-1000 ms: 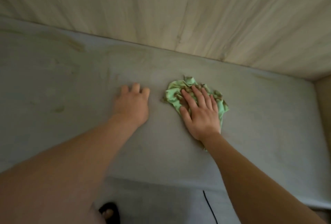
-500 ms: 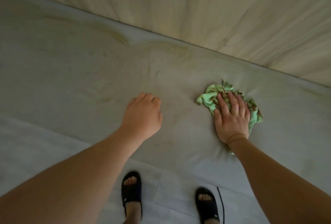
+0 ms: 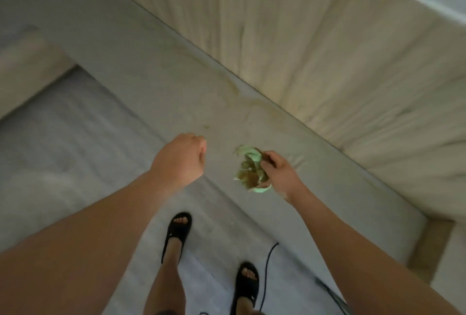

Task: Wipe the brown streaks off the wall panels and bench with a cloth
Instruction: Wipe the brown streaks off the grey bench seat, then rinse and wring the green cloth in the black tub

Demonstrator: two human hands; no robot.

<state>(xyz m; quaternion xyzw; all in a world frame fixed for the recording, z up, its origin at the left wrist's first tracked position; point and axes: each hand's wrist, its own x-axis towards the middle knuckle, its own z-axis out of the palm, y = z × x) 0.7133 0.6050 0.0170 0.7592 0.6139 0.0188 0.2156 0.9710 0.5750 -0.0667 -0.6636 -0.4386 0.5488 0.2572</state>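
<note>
My right hand (image 3: 281, 175) grips a crumpled green cloth (image 3: 248, 168), stained brown, and holds it above the grey bench (image 3: 156, 72). My left hand (image 3: 180, 158) hangs over the bench's front edge with its fingers curled and holds nothing. Brown streaks (image 3: 235, 88) run along the bench where it meets the pale wood-grain wall panels (image 3: 315, 45). A small brown spot (image 3: 206, 127) lies on the bench just beyond my left hand.
My feet in black sandals (image 3: 176, 232) stand on the pale floor (image 3: 63, 143) in front of the bench. A black cable (image 3: 267, 264) runs across the floor by my right foot. The bench turns a corner at the far left.
My right hand has lifted the cloth off the bench and bunched it in its grip. My left hand has come off the bench. The view has pulled back and tilted down.
</note>
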